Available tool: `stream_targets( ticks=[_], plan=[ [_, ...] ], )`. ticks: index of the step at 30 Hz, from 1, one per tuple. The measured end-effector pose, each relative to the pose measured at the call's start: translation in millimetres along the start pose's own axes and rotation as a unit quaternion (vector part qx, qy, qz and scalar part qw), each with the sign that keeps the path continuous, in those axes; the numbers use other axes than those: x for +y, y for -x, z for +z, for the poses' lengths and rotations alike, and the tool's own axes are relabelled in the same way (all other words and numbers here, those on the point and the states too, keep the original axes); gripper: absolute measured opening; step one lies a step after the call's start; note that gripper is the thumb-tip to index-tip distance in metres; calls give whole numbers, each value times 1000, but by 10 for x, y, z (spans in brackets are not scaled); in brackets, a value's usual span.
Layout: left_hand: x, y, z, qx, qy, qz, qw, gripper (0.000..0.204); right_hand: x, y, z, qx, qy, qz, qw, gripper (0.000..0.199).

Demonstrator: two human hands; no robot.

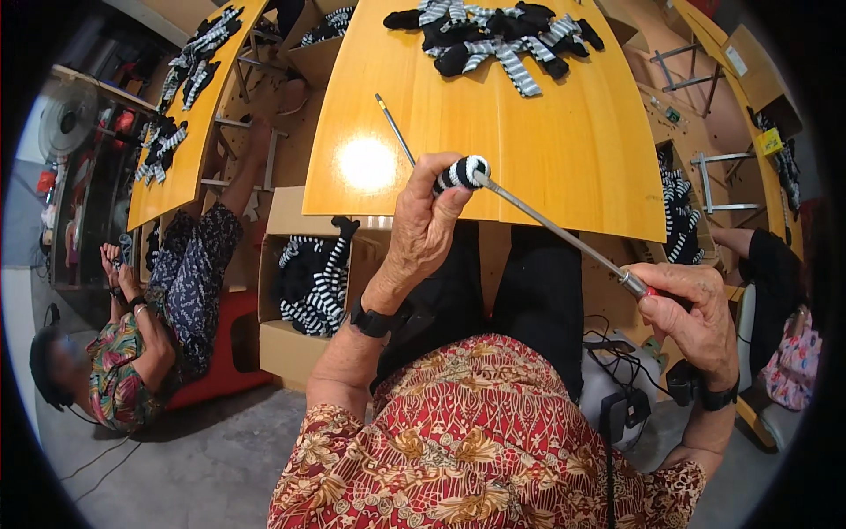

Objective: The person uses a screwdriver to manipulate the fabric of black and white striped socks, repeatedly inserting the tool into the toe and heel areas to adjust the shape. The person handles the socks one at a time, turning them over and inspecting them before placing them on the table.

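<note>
Left table: black, grey and white striped knit pieces, loosely heaped along its length.

Co-worker: seated beside the left table's near end, patterned clothes, both hands raised.

Cardboard box: one, open, below the near left corner of the main table; contents, black-and-white striped knits.

Yellow-tipped rod: thin, metal, slanting from over the table's left part down to the left hand; any join with the second rod is hidden.

Left hand: black wristband; fingers curled round the knit roll.

Knit roll: black-and-white striped, held in view against the table top, above the middle of the near edge.

Knit heap: striped and black pieces, overlapping, along the table's far edge.

Long metal rod: one end at the knit roll's right end, sloping down across the table's near edge to the right hand.

Right hand: dark wristband; fingers pinched on the rod's red end, beyond the near right corner.

Striped knits, further lot: below the table's right edge.
</note>
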State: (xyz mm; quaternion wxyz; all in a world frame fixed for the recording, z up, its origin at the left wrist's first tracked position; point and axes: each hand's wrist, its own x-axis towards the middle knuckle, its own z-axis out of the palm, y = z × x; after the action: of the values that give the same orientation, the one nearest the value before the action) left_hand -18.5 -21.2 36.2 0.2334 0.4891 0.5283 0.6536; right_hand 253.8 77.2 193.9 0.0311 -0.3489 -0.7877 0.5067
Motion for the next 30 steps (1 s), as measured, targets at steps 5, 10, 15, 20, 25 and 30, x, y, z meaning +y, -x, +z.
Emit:
stream_targets(
  ticks=[5,10,15,20,25,30],
  plan=[
    [-82,29,-30,41,-248,118,961,25,-43,36,75,23,-2,-4,1000,28],
    [-30,-6,88,38,-76,17,996,18,110,-83,194,27,-46,-9,999,27],
    [18,65,239,-9,39,-96,995,21,143,-256,406,44,-121,-57,990,23],
    [-3,-77,78,36,340,-152,927,25,404,-292,265,93,-303,-93,944,23],
    [-9,-128,191,28,514,-212,831,31,366,-582,727,144,-302,-84,939,22],
    [-26,-75,402,28,528,-222,819,31,300,-1098,1078,245,-169,-191,935,32]
  ],
)
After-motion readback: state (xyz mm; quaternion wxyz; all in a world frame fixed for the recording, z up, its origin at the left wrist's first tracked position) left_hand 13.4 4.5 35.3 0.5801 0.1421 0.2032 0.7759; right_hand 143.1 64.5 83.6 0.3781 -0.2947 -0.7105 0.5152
